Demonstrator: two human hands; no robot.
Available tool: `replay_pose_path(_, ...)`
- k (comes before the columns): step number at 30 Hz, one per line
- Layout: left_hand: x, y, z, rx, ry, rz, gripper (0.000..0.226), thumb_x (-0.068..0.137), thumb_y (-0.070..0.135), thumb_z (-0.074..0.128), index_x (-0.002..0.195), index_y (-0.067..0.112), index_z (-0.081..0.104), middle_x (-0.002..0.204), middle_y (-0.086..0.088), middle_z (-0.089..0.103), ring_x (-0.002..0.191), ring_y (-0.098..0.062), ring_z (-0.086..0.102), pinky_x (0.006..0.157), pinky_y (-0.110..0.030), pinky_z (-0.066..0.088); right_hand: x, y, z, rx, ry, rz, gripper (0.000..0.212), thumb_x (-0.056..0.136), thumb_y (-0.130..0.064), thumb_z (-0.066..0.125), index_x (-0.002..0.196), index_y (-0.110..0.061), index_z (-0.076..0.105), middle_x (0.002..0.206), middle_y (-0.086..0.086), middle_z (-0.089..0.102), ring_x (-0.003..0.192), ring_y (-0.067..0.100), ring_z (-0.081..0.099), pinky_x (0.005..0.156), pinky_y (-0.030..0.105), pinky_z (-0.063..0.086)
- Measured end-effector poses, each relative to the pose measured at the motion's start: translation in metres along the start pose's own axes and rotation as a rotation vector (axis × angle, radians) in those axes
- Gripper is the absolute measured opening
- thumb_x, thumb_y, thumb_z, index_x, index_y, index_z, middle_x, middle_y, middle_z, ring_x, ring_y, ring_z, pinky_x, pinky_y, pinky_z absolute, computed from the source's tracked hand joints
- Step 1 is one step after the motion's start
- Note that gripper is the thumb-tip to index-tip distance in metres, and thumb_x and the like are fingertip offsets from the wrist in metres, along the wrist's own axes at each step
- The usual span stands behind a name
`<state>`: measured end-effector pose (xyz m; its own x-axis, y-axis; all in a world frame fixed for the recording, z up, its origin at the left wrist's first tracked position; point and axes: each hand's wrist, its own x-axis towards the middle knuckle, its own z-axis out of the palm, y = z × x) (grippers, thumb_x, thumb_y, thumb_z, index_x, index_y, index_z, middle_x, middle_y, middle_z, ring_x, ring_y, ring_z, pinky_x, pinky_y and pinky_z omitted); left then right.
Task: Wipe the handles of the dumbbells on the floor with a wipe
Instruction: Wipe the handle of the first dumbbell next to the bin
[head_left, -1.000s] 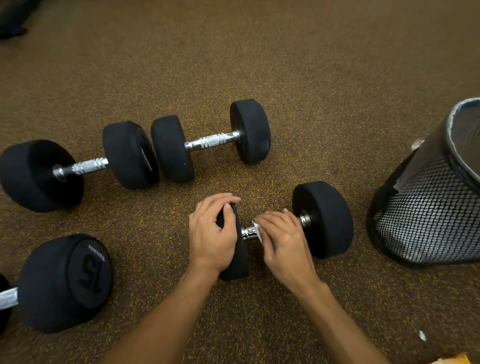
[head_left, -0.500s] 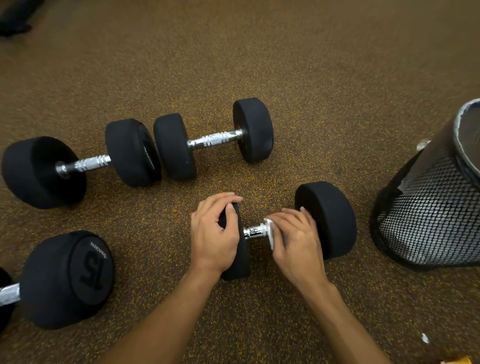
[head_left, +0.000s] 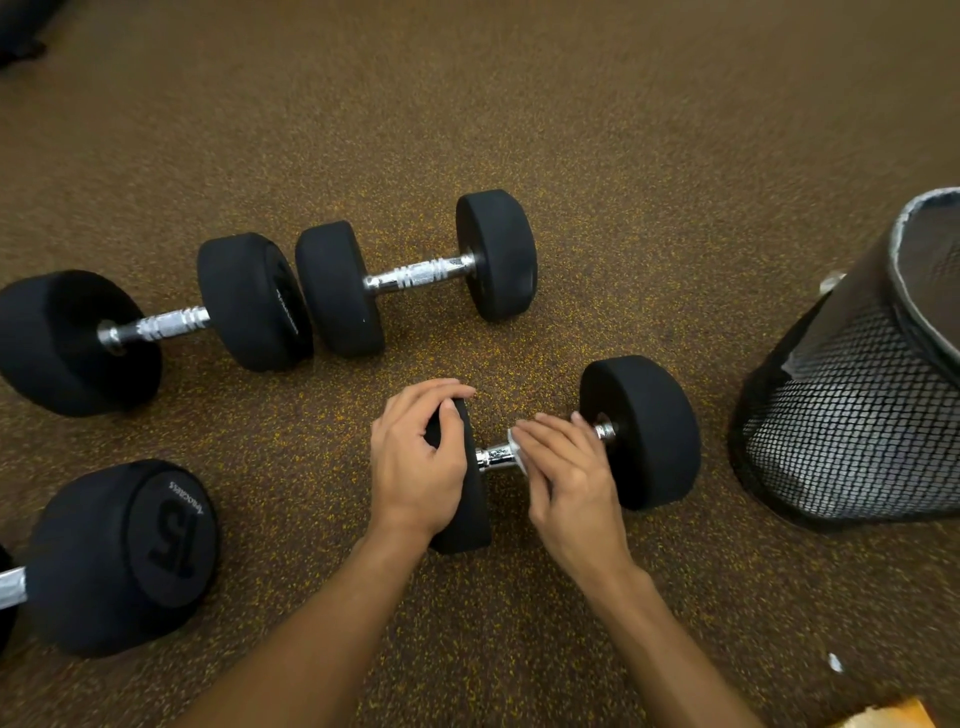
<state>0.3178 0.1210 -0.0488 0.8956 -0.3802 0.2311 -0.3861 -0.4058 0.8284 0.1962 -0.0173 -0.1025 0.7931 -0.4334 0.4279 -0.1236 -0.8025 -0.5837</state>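
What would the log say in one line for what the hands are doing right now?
left hand: steadying black rubber dumbbell end | right hand: white wipe wrapped on chrome handle | black mesh bin: right side

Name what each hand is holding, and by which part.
Left hand grips the near dumbbell by its left head; right hand presses a white wipe around its handle.

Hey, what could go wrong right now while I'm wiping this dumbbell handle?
1. The dumbbell has round heads, so it may roll if your left hand on the near head loosens.
2. Your right hand covers most of the wipe; only a small edge shows, so the handle ends beside each head might get missed.
3. The mesh bin stands close on the right; a rolling head could knock it.
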Motion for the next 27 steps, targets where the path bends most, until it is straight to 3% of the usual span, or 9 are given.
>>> replay_pose_path(3, 0.000, 0.001, -0.001, 0.000, -0.004, -0.005, 0.035, 0.102, 0.036, 0.044, 0.111, 0.034, 0.078, 0.121, 0.021, 0.070, 0.123, -0.005, 0.060, 0.110, -0.051, 0.046, -0.004, 0.006, -0.008, -0.020, -0.011, -0.035, 0.038, 0.099, -0.007, 0.069, 0.136, -0.017, 0.073, 0.139, -0.006, 0.071, 0.138, 0.014, 0.057, 0.128, 0.048, 0.031)
replay_pose_path(7, -0.001, 0.002, -0.001, 0.004, -0.006, -0.009, 0.036, 0.102, 0.037, 0.044, 0.112, 0.034, 0.078, 0.121, 0.021, 0.070, 0.124, -0.004, 0.059, 0.110, -0.050, 0.045, -0.001, 0.007, -0.004, -0.009, 0.072, 0.072, 0.030, 0.100, -0.008, 0.070, 0.129, -0.014, 0.077, 0.133, -0.004, 0.074, 0.136, 0.014, 0.059, 0.126, 0.048, 0.033)
replay_pose_path(12, -0.001, 0.001, -0.001, 0.006, -0.007, -0.004, 0.036, 0.103, 0.036, 0.044, 0.112, 0.033, 0.078, 0.121, 0.021, 0.070, 0.123, -0.004, 0.059, 0.110, -0.050, 0.046, -0.006, -0.002, -0.002, -0.019, 0.011, -0.023, 0.035, 0.098, -0.005, 0.071, 0.132, -0.013, 0.074, 0.137, -0.002, 0.072, 0.139, 0.013, 0.057, 0.128, 0.045, 0.031)
replay_pose_path(17, -0.002, 0.003, -0.002, 0.008, -0.004, -0.005, 0.036, 0.102, 0.036, 0.044, 0.112, 0.033, 0.078, 0.121, 0.021, 0.070, 0.123, -0.004, 0.060, 0.110, -0.049, 0.046, 0.004, -0.001, -0.003, -0.063, 0.098, 0.121, 0.025, 0.100, -0.008, 0.069, 0.123, -0.011, 0.079, 0.125, -0.001, 0.076, 0.135, 0.017, 0.059, 0.127, 0.046, 0.033)
replay_pose_path(23, -0.002, 0.004, -0.002, 0.015, -0.003, -0.005, 0.037, 0.101, 0.038, 0.043, 0.112, 0.033, 0.078, 0.122, 0.021, 0.069, 0.123, -0.002, 0.059, 0.110, -0.048, 0.045, 0.003, 0.000, -0.006, -0.020, 0.010, 0.050, 0.025, 0.101, -0.011, 0.069, 0.124, -0.015, 0.078, 0.126, -0.005, 0.076, 0.135, 0.011, 0.058, 0.128, 0.045, 0.031)
replay_pose_path(27, -0.004, 0.005, -0.002, 0.004, 0.003, -0.005, 0.038, 0.101, 0.038, 0.043, 0.111, 0.033, 0.078, 0.121, 0.021, 0.070, 0.122, -0.002, 0.059, 0.110, -0.045, 0.044, 0.009, 0.003, -0.007, -0.018, 0.041, 0.124, 0.021, 0.101, -0.010, 0.067, 0.118, -0.012, 0.080, 0.119, -0.003, 0.078, 0.130, 0.013, 0.061, 0.126, 0.044, 0.034)
